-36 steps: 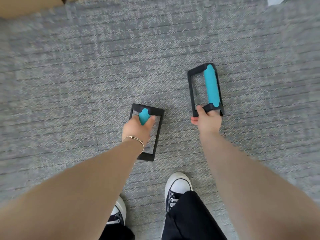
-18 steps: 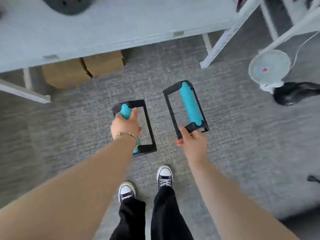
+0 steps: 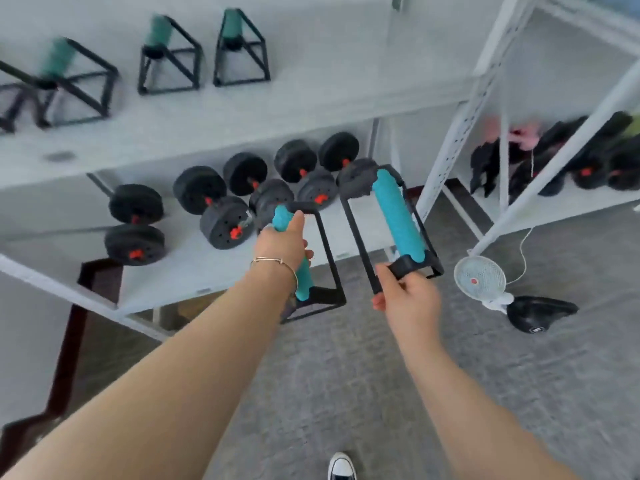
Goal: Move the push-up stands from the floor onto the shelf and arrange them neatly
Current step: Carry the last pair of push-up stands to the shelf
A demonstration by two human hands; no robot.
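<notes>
On the upper shelf three push-up stands sit in a loose row at the left, leaving bare board to their right. The left hand is wrapped around the teal grip of one stand, carried in the air in front of the dumbbells on the lower shelf. The right hand pinches only the black end of the second stand, so that one could swing, twist loose or catch the shelf edge on the way up.
</notes>
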